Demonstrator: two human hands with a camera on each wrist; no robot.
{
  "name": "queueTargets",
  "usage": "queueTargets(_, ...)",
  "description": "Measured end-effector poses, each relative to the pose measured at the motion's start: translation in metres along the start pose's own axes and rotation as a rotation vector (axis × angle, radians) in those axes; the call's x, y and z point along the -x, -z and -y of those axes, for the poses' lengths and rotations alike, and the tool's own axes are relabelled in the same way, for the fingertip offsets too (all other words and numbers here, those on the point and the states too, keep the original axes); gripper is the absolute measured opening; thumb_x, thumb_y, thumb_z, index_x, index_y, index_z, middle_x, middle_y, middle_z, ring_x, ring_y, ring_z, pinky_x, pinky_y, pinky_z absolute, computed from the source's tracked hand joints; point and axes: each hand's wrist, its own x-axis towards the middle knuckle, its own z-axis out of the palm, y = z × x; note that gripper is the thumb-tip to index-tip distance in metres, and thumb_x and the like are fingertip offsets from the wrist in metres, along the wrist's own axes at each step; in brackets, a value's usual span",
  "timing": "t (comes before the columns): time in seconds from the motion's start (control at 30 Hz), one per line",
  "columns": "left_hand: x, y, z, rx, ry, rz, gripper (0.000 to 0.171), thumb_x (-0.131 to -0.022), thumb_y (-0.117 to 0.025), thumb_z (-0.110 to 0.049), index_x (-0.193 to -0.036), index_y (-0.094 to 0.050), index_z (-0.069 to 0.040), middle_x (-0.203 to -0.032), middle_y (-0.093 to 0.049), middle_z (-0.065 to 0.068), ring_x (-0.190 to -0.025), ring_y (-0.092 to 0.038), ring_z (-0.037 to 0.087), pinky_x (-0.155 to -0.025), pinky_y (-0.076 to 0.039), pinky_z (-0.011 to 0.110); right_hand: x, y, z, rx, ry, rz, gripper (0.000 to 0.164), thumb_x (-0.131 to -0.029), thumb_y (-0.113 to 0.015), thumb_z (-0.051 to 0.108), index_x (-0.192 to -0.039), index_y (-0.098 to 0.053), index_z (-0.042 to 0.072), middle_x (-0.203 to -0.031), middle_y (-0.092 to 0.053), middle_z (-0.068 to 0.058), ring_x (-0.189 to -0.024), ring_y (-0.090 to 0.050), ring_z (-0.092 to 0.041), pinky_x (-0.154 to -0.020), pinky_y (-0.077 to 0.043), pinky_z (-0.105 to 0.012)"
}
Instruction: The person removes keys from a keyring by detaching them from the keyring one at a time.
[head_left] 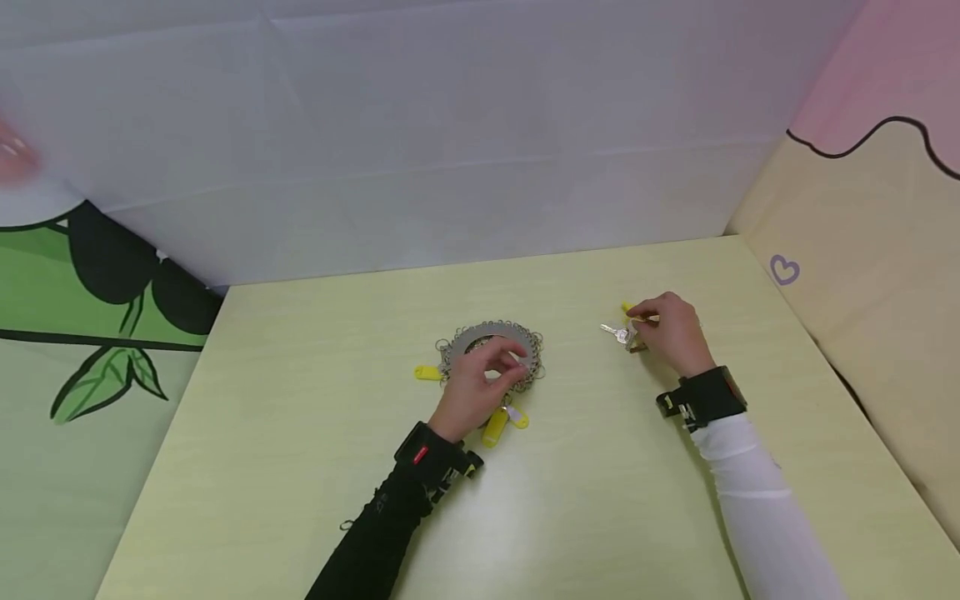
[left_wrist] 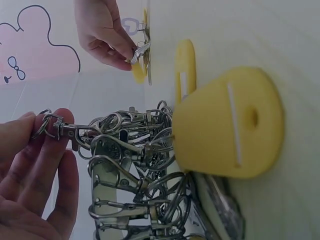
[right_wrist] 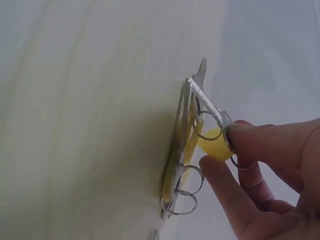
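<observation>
Near the middle of the table lies a flat grey metal ring (head_left: 519,336), its rim lined with small snap hooks (left_wrist: 120,210) and split rings. My left hand (head_left: 480,383) is over it, pinching the split ring of one snap hook (left_wrist: 70,131) between thumb and finger. Yellow key tags (head_left: 495,427) hang from its near side, one tag (head_left: 428,372) from its left. To the right, my right hand (head_left: 670,332) pinches a silver key (right_wrist: 210,107) by its head, where a split ring passes through. Under it lie more keys (head_left: 618,334) and a yellow tag (right_wrist: 215,146).
The pale wooden table (head_left: 300,433) meets a white cloth wall (head_left: 465,208) at the back. A beige and pink printed panel (head_left: 862,275) borders the right side, a green printed panel (head_left: 105,450) the left. A blurred pinkish shape (head_left: 13,154) shows at the far left edge.
</observation>
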Motion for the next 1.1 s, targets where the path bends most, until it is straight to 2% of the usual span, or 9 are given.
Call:
queueTargets(0.13,0.000,0.000,0.001,-0.010,0.001,-0.003,0.022,-0.089,-0.071,-0.012,-0.110,-0.065,-0.014,-0.089,-0.071,0.003,-0.078,-0.064,0.004,-0.071,-0.060,0.036,-0.001,0.002,-0.001,0.045,0.000,0.019,0.018,-0.086,-0.066,-0.003,-0.103,-0.073,-0.005,-0.099,-0.063,-0.026,-0.091,-0.060,-0.036,-0.077,-0.055,-0.051)
queueTargets(0.33,-0.001,0.000,0.000,0.000,-0.003,0.007,0.022,-0.089,-0.071,-0.012,-0.110,-0.065,-0.012,-0.089,-0.071,0.003,-0.078,-0.065,0.005,-0.071,-0.060,0.036,-0.001,0.004,-0.001,0.092,-0.010,0.091,0.020,-0.086,-0.067,-0.001,-0.104,-0.073,-0.005,-0.102,-0.067,-0.027,-0.094,-0.060,-0.037,-0.079,-0.053,-0.052)
queueTargets(0.5,-0.001,-0.001,0.001,-0.009,-0.008,0.009,0.021,-0.089,-0.071,-0.012,-0.109,-0.065,-0.009,-0.087,-0.072,0.003,-0.077,-0.065,0.005,-0.070,-0.059,0.036,-0.003,0.005,-0.001,0.126,-0.011,0.140,0.025,-0.085,-0.068,0.001,-0.108,-0.071,-0.006,-0.110,-0.065,-0.030,-0.103,-0.058,-0.042,-0.087,-0.050,-0.057)
queueTargets(0.63,-0.001,-0.002,0.002,-0.017,0.008,0.031,0.020,-0.090,-0.071,-0.013,-0.108,-0.065,-0.009,-0.085,-0.072,0.003,-0.077,-0.066,0.005,-0.067,-0.058,0.036,-0.003,0.005,0.002,0.151,0.016,0.135,0.029,-0.085,-0.069,0.006,-0.111,-0.070,-0.006,-0.117,-0.062,-0.032,-0.108,-0.055,-0.045,-0.091,-0.047,-0.061)
queueTargets(0.77,0.001,-0.001,0.003,-0.004,0.074,0.107,0.016,-0.091,-0.070,-0.015,-0.107,-0.066,-0.012,-0.085,-0.072,0.000,-0.078,-0.066,0.004,-0.066,-0.058,0.033,-0.002,0.005,0.005,0.131,0.046,0.117,0.030,-0.086,-0.070,0.009,-0.112,-0.069,-0.005,-0.120,-0.060,-0.031,-0.109,-0.055,-0.046,-0.092,-0.047,-0.061)
queueTargets(0.9,0.003,0.000,0.006,0.003,0.118,0.254,0.016,-0.096,-0.064,-0.022,-0.109,-0.067,-0.014,-0.089,-0.074,-0.002,-0.083,-0.065,0.002,-0.072,-0.056,0.029,-0.001,0.006,0.009,0.118,0.064,0.106,0.029,-0.087,-0.069,0.010,-0.113,-0.069,-0.004,-0.121,-0.061,-0.030,-0.111,-0.054,-0.045,-0.092,-0.047,-0.061)
queueTargets(1.0,0.002,0.002,0.009,-0.004,0.114,0.345,0.023,-0.101,-0.055,-0.027,-0.114,-0.067,-0.013,-0.093,-0.075,-0.003,-0.086,-0.066,0.003,-0.076,-0.056,0.031,-0.001,0.005,0.014,0.090,0.080,0.101,0.028,-0.087,-0.069,0.009,-0.113,-0.070,-0.003,-0.120,-0.062,-0.028,-0.112,-0.054,-0.043,-0.093,-0.047,-0.060)
queueTargets(1.1,0.001,0.008,0.012,-0.030,0.108,0.345,0.025,-0.103,-0.051,-0.027,-0.116,-0.067,-0.013,-0.096,-0.074,-0.002,-0.089,-0.066,0.005,-0.078,-0.057,0.032,0.000,0.001,0.022,0.069,0.124,0.094,0.027,-0.087,-0.070,0.009,-0.111,-0.071,-0.002,-0.117,-0.064,-0.025,-0.107,-0.057,-0.040,-0.088,-0.050,-0.057)
